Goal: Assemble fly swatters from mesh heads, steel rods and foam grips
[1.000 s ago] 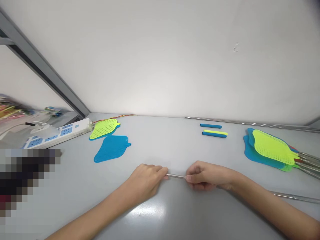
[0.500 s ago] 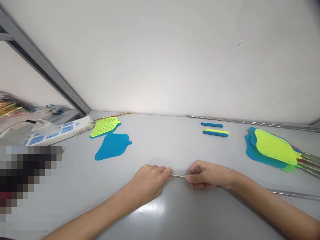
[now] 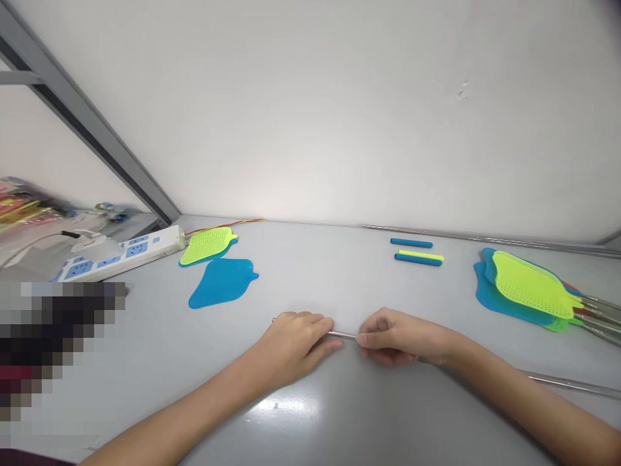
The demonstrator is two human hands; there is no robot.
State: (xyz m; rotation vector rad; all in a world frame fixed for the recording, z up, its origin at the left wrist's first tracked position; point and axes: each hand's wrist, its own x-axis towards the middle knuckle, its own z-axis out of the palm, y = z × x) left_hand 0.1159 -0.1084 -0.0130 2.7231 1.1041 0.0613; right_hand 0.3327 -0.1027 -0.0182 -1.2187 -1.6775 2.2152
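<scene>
Metal rod [image 3: 343,334] partly behind fingers [image 3: 317,321]

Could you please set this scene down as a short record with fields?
Surface: grey table
Left hand: fingers over a thin metal rod, thumb apart
Right hand: pinching the same rod
Left side: yellow-green paddle overlapping a blue one; second blue paddle nearer; white power strip
Back right: two blue tubes, one yellow-green tube; metal rods by the wall
Far right: pile of yellow-green and blue paddles on metal shafts
</scene>
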